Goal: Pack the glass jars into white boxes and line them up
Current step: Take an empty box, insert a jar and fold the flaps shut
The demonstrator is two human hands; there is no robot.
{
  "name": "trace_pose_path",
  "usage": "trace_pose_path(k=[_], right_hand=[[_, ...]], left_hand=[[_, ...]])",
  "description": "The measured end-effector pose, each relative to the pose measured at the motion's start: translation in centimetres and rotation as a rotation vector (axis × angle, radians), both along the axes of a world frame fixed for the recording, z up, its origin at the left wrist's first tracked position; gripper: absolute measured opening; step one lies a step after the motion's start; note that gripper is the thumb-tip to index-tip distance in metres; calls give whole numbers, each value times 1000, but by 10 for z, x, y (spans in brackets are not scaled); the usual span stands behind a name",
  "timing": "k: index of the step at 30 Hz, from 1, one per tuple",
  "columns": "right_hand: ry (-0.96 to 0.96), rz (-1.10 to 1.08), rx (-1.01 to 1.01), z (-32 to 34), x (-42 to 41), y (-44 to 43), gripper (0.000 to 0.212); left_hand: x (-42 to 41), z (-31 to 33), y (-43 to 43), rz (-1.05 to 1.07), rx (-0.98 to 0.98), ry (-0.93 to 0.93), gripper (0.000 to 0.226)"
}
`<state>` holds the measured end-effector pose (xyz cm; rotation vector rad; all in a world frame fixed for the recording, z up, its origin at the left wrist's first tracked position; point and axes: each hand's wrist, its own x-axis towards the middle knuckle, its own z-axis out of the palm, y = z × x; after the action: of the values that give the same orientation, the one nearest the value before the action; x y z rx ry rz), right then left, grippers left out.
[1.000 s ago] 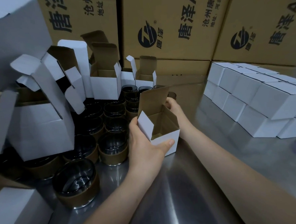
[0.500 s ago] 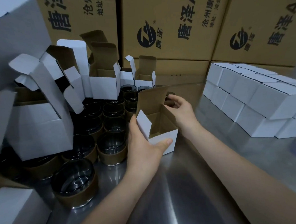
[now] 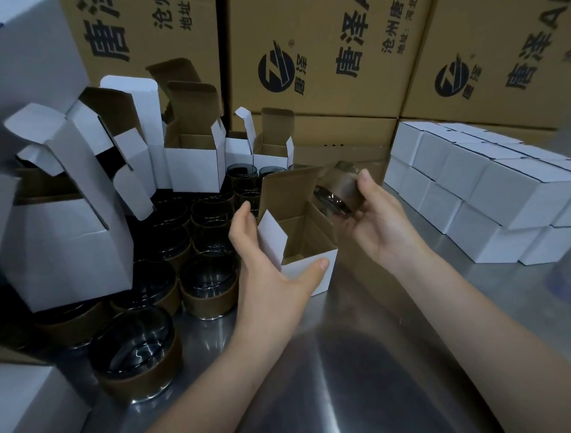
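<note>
Bringing a jar to the box.
Now the right hand grips it; the left hand still clasps the box.

The right hand, a second ago reaching behind the open white box, now comes up gripping a glass jar. The jar hangs tilted beside the box's raised flap, above its right edge.

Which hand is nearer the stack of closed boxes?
Right. The right hand, holding a jar, is just left of the stack; the left hand grips the open box, farther left.
</note>
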<state>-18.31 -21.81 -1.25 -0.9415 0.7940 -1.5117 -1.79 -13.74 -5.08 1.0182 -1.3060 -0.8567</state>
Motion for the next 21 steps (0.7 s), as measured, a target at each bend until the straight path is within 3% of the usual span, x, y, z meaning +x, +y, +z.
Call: trace_pose_path(k=[4, 11, 17, 21], right_hand=[[-86, 57, -34, 7, -1, 2, 23], [-84, 213, -206, 18, -4, 9, 45], [36, 401, -394, 35, 1, 23, 42], [140, 419, -428, 42, 12, 33, 72]], left_hand=[[0, 2, 2, 20, -84, -72, 84], [2, 4, 4, 11, -80, -135, 65], [2, 3, 2, 64, -85, -178, 69], [2, 2, 1, 66, -71, -156, 76]])
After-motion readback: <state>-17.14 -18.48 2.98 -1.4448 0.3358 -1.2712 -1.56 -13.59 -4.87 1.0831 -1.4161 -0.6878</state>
